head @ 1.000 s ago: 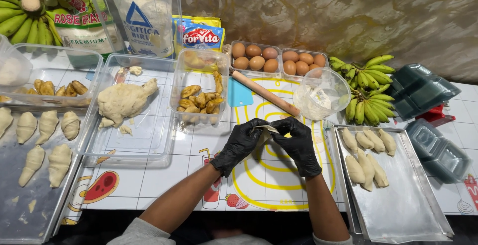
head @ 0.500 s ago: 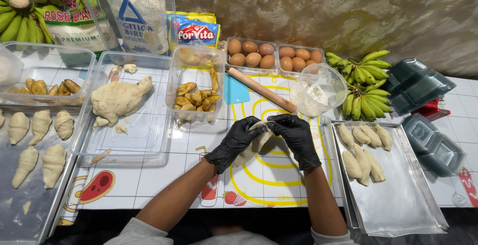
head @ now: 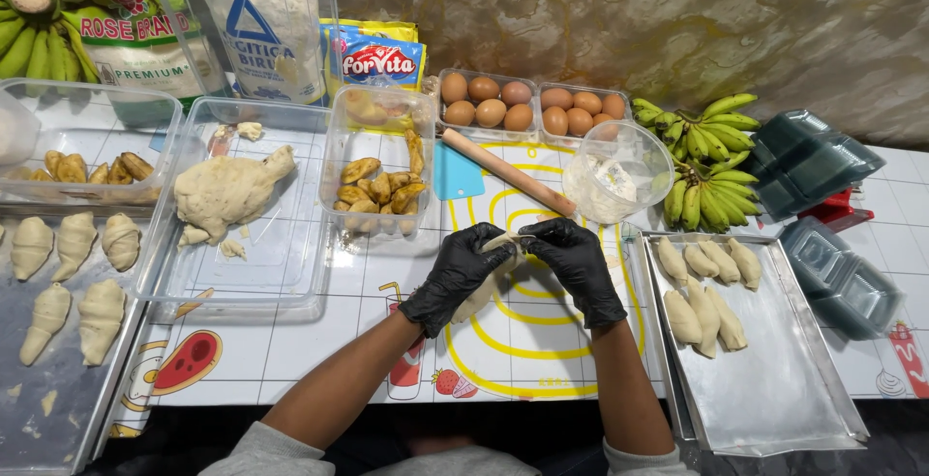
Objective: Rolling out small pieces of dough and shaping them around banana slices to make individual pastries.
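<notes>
Both hands in black gloves, meeting over the printed yellow-ringed mat [head: 503,336]. Left hand [head: 463,273] & right hand [head: 573,265] pinch a pale strip of soft dough [head: 502,242] between them; fingertips closed narrow on its top end, thumbs close together. Rest of the strip hangs down under the left palm, prob. wrapped round a filling, but gloves hide that.

Just beyond the fingertips: long wooden rolling pin [head: 508,172] lying diagonal, w/ a small blue plastic scraper [head: 456,174] beside its far end. Beyond the right fingers, a round clear plastic bowl w/ white flour [head: 617,170]. Further back, clear egg tray w/ brown eggs [head: 527,104].

Out past the right hand: shiny rectangular metal tray [head: 774,379] holding six shaped pale dough pieces [head: 704,287]; green banana bunches [head: 706,162] behind it.

Out past the left fingers: clear plastic tub of fried banana pieces [head: 377,186], then a clear shallow tub w/ a big lump of raw dough [head: 227,191]. Far left, more shaped pieces on a grey tray [head: 58,389].
</notes>
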